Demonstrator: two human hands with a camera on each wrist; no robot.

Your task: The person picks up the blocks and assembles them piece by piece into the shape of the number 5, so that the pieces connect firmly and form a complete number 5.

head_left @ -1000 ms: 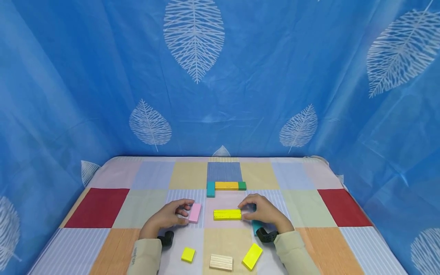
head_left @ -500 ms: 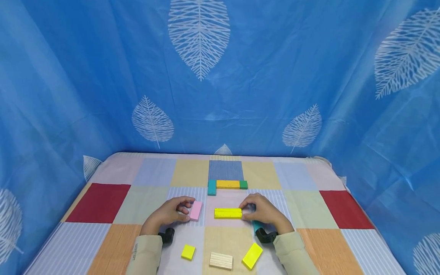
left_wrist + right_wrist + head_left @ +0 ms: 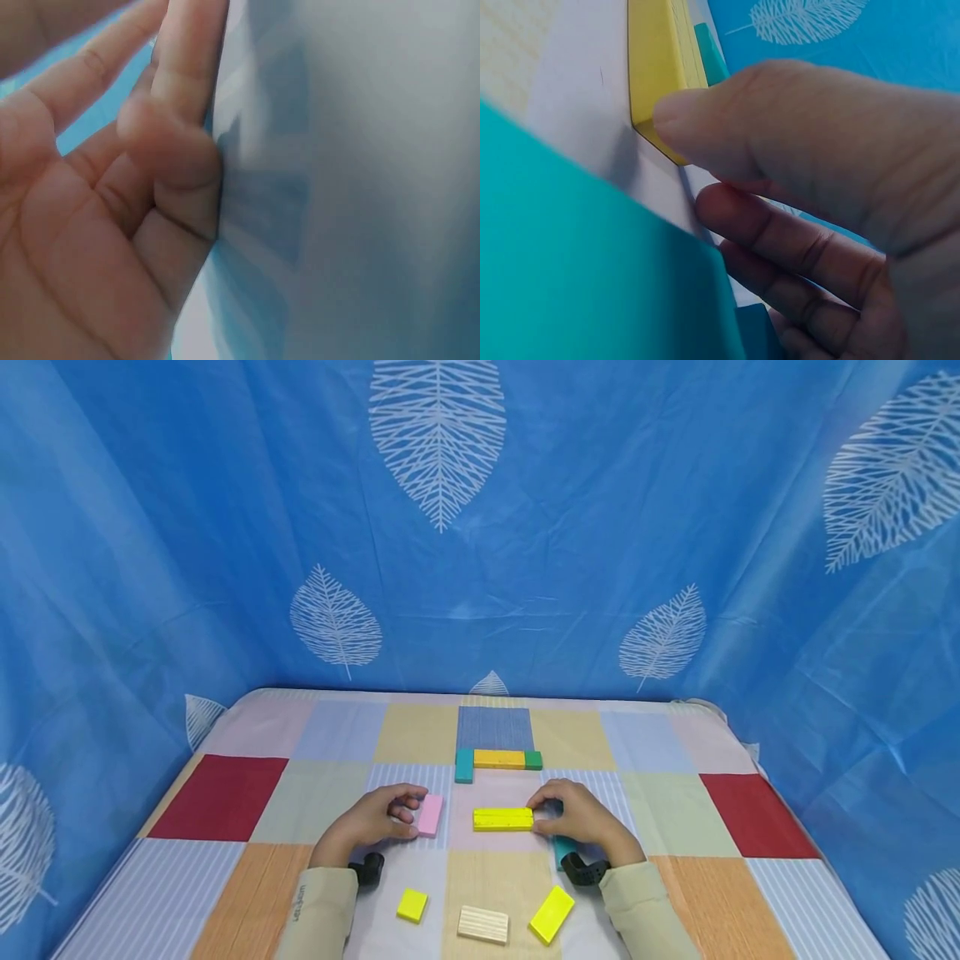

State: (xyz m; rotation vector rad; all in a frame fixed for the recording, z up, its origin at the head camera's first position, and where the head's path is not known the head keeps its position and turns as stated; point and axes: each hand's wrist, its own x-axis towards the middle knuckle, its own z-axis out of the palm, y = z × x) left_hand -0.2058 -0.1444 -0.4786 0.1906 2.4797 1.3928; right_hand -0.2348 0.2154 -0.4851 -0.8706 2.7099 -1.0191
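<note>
My left hand (image 3: 382,814) is at the left side of a pink block (image 3: 431,816), index finger by its far corner and thumb by its near corner. In the left wrist view my palm and bent fingers (image 3: 187,82) fill the left side; the pink block cannot be made out there. A long yellow block (image 3: 501,820) lies flat in the middle of the table, and my right hand (image 3: 576,817) pinches its right end. Up close, the right wrist view has the thumb pressed on that end of the yellow block (image 3: 656,60).
Beyond the hands, a teal block (image 3: 464,767), an orange block (image 3: 499,759) and a green block (image 3: 532,761) touch in an angled row. Nearer lie a small yellow square (image 3: 412,906), a bare wood block (image 3: 483,925) and a yellow block (image 3: 552,914). Another teal block (image 3: 563,852) sits partly under my right wrist.
The head view has tilted slightly. The long yellow block and my right hand have shifted a little to the right; the pink block and left hand stay nearly in place.
</note>
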